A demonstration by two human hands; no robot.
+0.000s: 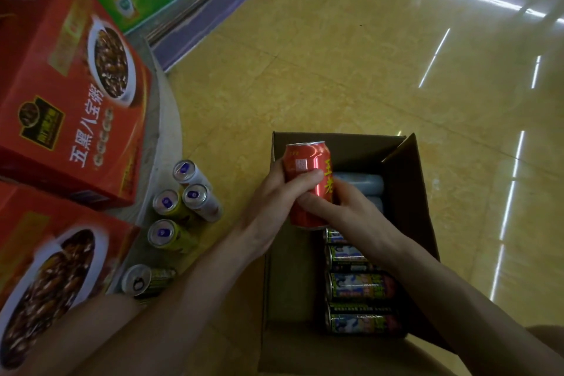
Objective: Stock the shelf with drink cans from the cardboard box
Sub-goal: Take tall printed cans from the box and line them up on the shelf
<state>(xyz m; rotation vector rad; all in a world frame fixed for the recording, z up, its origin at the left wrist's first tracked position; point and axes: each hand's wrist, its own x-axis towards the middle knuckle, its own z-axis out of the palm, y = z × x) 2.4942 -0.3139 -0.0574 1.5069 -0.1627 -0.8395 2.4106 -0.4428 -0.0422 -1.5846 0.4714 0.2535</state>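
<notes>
Fingers of the left hand and the right hand are curled tight round a red aluminium drink can, held over the open brown cardboard box on the yellow floor. Its long axis runs away from the person, with the silver top rim farthest off. Dark-labelled cans lie on their sides in the box below.

red can: upright, yellow characters, held in left grip and right grip over box's far-left part | cardboard box: open, on floor | dark-labelled cans: four on their sides, row along its right | pale blue cans: lying at far end | slim cans: five left of box, by grey shelf edge
</notes>
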